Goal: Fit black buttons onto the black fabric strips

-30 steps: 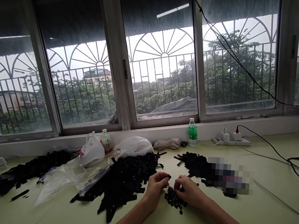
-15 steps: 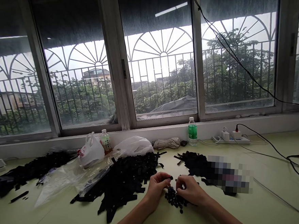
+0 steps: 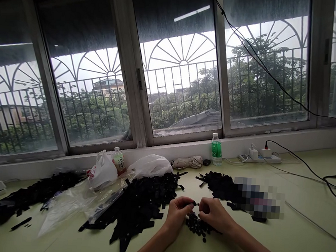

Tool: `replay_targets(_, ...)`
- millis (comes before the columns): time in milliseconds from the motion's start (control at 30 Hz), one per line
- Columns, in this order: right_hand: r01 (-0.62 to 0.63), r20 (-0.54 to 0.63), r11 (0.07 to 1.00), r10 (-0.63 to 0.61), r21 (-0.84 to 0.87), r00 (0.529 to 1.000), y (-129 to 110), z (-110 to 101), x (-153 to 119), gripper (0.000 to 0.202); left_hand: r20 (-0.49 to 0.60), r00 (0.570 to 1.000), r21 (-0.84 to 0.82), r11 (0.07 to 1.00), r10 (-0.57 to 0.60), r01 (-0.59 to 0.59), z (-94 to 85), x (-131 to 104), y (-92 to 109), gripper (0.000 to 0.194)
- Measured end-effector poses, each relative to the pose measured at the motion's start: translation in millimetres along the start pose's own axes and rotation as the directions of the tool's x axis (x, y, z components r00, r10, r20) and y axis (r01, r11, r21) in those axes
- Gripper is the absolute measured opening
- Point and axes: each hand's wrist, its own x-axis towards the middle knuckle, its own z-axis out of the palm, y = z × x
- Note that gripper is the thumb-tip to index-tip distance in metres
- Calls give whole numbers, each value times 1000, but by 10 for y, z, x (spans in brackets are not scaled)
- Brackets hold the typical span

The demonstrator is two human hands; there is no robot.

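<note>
My left hand (image 3: pixel 176 215) is closed, with a small black piece (image 3: pixel 194 203) pinched between thumb and index finger. Beside it, my right hand (image 3: pixel 216 214) has its thumb and fingertips pressed together low over the pile; whatever is in them is hidden. A heap of small, round, black button-like pieces (image 3: pixel 197 227) lies on the table between and below both hands. Part of a dark strip pokes out from under my right hand. To the left spreads a large pile of black fabric strips (image 3: pixel 139 204), and another black fabric pile (image 3: pixel 218 184) lies beyond my right hand.
A clear plastic sheet (image 3: pixel 67 207), a white plastic bag (image 3: pixel 103 171) and two bottles stand or lie toward the window sill, one a green-labelled bottle (image 3: pixel 216 150). A power strip (image 3: pixel 259 158) with cables sits at the back right. More black strips (image 3: pixel 45 186) lie at far left.
My left hand has shifted slightly right, bringing its fingertips closer to my right hand. The right hand has barely moved, and the piles look the same.
</note>
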Motion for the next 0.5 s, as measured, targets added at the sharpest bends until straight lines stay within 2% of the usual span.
replay_targets(400,32,-10,998,-32,45,999,63,14,2,12,-19,1000,18,1000,16,-16,-28,28,-64,21)
replay_targets(500,12,-3,996,-12,85,1000,78,17,8,12,-16,998,73,995,64,-63,-31,29,-64,17)
